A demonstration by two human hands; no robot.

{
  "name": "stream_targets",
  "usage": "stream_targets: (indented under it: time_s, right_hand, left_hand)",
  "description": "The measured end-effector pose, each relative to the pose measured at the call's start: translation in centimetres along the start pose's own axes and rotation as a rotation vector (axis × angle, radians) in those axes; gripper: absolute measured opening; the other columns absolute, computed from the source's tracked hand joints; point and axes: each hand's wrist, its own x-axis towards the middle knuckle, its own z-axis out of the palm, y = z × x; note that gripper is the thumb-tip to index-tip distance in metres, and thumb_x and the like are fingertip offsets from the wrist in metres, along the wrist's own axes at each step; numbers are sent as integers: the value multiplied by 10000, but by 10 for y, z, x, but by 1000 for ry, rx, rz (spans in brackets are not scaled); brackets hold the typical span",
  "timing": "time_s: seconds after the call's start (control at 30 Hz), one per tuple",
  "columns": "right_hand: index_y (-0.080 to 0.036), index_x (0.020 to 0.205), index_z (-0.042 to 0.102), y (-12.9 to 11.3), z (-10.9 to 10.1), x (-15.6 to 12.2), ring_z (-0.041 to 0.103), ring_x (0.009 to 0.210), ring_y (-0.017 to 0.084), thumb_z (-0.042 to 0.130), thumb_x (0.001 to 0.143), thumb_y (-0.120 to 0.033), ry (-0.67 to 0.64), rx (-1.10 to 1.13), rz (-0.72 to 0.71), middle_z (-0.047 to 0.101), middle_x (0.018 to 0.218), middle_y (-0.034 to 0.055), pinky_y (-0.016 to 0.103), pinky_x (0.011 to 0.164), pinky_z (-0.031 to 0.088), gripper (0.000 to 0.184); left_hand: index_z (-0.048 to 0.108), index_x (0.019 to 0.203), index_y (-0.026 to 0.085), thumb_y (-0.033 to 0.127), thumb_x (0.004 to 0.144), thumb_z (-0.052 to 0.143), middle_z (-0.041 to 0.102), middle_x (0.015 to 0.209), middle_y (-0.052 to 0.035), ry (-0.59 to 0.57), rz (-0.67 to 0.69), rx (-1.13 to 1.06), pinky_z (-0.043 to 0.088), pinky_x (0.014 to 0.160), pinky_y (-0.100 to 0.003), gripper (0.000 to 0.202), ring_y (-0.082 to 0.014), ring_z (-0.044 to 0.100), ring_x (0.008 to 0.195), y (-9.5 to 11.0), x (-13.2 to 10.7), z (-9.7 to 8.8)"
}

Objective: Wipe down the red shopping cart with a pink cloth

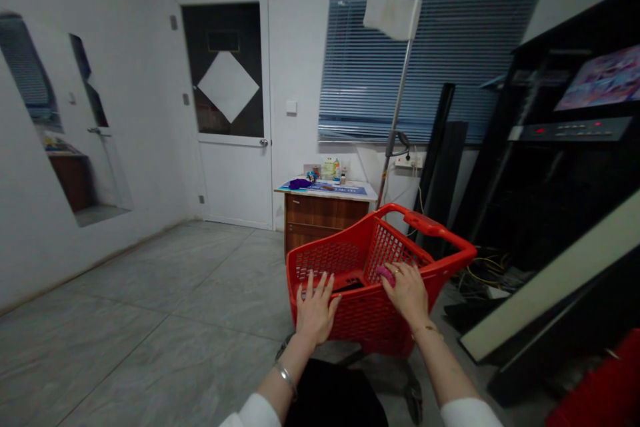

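A red plastic shopping basket on wheels [345, 257] stands on the tiled floor right in front of me. My left hand [315, 307] lies flat against its near rim, fingers spread apart. My right hand [407, 290] reaches over the rim into the basket, fingers curled around a small pink-purple object [385, 274] that I cannot name. The basket's red handle [425, 221] sticks up at the far right side. Something dark lies inside at the bottom.
A wooden cabinet [323, 213] with bottles and papers stands behind the basket, beside a white door [230, 113]. A metal pole [397, 107] leans by the blinds. Black shelving with a screen [575, 147] and cables fill the right. Grey floor tiles [150, 320] spread left.
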Motion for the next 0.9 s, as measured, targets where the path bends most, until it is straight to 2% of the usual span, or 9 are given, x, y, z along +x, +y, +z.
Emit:
stream_targets:
  time_s: [0.1, 0.17, 0.27, 0.43, 0.6, 0.73, 0.9]
  right_hand:
    - [-189, 1134, 678, -53, 12, -14, 588, 1077, 248, 514, 933, -327, -9, 80, -23, 692, 1126, 107, 483, 1094, 357, 294]
    - [-186, 1171, 662, -82, 18, -22, 566, 1141, 264, 523, 930, -313, -1, 111, -12, 682, 1166, 113, 486, 1102, 354, 306]
    - [-196, 1206, 646, -100, 22, -28, 548, 1194, 276, 525, 927, -295, 20, 136, 5, 670, 1205, 108, 495, 1112, 355, 319]
    - [-205, 1218, 636, -93, 22, -28, 559, 1192, 274, 524, 927, -290, 29, 161, -11, 670, 1205, 107, 501, 1108, 371, 323]
    - [-200, 1230, 627, -91, 23, -28, 557, 1192, 272, 511, 939, -291, 19, 171, -20, 666, 1212, 113, 508, 1110, 363, 327]
    - [-208, 1205, 637, -86, 20, -25, 570, 1162, 257, 504, 946, -303, 4, 205, -30, 671, 1188, 108, 491, 1101, 367, 307]
    - [-209, 1119, 670, -70, 18, -15, 602, 1018, 233, 510, 940, -302, -53, 242, 5, 691, 1066, 89, 459, 1051, 401, 258]
  left_hand:
    - [276, 1534, 406, 561, 1004, 270, 344, 1600, 49, -11, -3, 18, 223, 1190, -555, 552, -259, 145, 1525, 0, 0, 3]
    - [273, 1538, 390, 574, 1000, 262, 339, 1603, 37, -25, -4, 27, 219, 1190, -567, 569, -266, 140, 1526, -1, 1, 4]
    - [270, 1549, 345, 598, 994, 236, 306, 1617, 16, -72, 11, 32, 204, 1194, -585, 611, -281, 136, 1526, -7, 5, 2]
    - [294, 1548, 290, 598, 995, 214, 263, 1630, -6, -99, -2, 63, 136, 1216, -588, 638, -288, 85, 1532, -33, 17, -12]
    - [364, 1524, 252, 538, 1017, 167, 366, 1589, -52, -229, -5, 52, 166, 1203, -603, 614, -300, 143, 1521, -49, 16, -15]
    - [367, 1523, 223, 532, 1018, 149, 385, 1575, -73, -253, -18, 41, 176, 1205, -592, 630, -294, 156, 1519, -41, 9, -12]
    - [318, 1543, 219, 553, 1012, 135, 347, 1590, -69, -229, -63, 3, 155, 1200, -625, 653, -301, 144, 1521, -17, 4, -11]
